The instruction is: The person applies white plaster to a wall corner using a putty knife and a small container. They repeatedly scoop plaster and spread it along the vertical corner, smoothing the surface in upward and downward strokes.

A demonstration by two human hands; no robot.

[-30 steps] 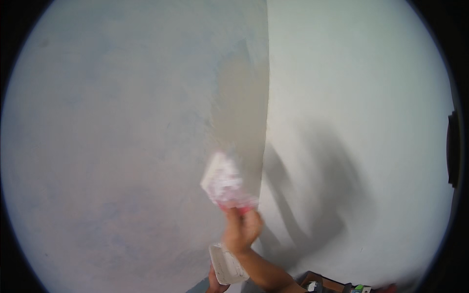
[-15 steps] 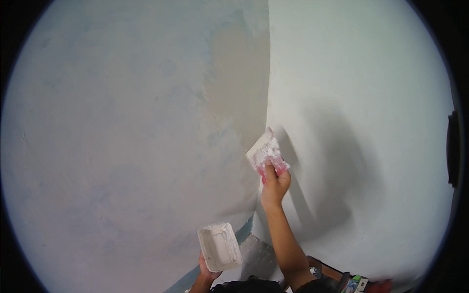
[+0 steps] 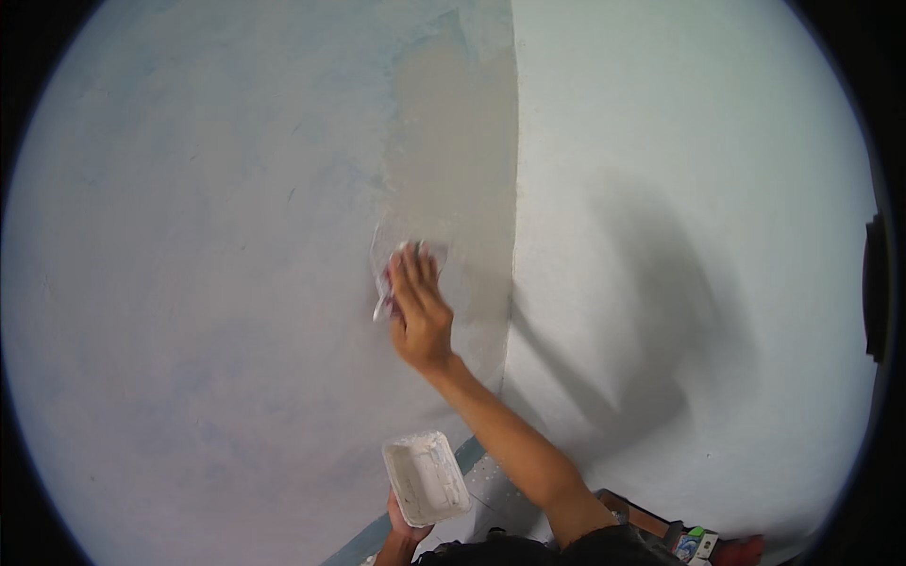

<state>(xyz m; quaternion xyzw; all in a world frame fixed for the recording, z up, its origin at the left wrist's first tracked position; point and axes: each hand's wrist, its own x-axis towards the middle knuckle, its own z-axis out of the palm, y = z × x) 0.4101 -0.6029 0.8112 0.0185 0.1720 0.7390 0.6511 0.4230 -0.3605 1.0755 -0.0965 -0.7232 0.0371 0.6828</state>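
grey-beige coating covers the wall beside the corner; spreading it appears to be the step in hand. right hand, fingers extended, close together, presses the mostly hidden spreader against the wall. next move likely calls for even pressure. left hand clasps the white tray from below; pale residue lines it, depth unclear.

Soft shadow on the pale right wall, black fisheye corners.

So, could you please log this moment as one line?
Left hand: holding white rectangular tub | Right hand: holding putty scraper at wall | Wall: grey-beige patch beside corner
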